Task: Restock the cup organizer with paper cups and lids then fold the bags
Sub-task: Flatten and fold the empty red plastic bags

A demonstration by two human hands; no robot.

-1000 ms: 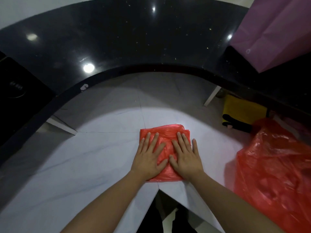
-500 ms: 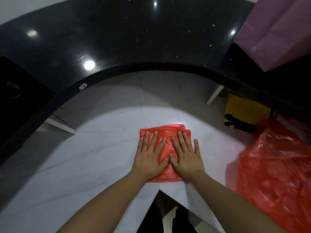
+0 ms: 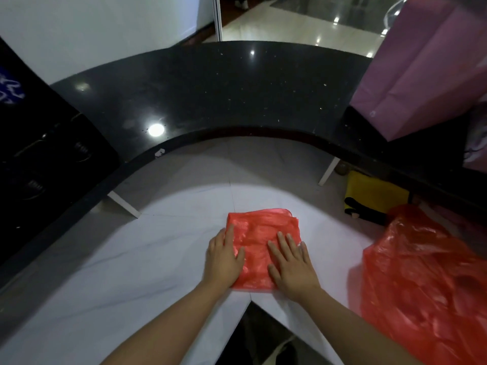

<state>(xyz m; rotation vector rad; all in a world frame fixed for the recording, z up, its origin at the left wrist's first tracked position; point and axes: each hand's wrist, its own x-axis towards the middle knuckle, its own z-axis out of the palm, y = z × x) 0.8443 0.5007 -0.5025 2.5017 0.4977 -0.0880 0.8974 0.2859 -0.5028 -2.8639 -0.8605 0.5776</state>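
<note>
Presently a folded red bag (image 3: 263, 243) is lain flat on the white tabletop (image 3: 105, 272), at six o'clock near its front edge. It is pressed by the left hand (image 3: 224, 256) at its nine o'clock edge and the right hand (image 3: 292, 264) at four o'clock, fingers spread flat. Air should be smoothed outward before another fold is made; the slippery film may spring open if released early.

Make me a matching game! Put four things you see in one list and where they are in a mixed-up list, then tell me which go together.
Things:
1. folded red bag
2. crumpled red bag
3. pink paper bag
4. yellow bag

Places:
A. on the black counter, far right
B. under both hands
C. under the black counter, on the right
D. on the white table, near right

Pairs: 1-B, 2-D, 3-A, 4-C
</note>
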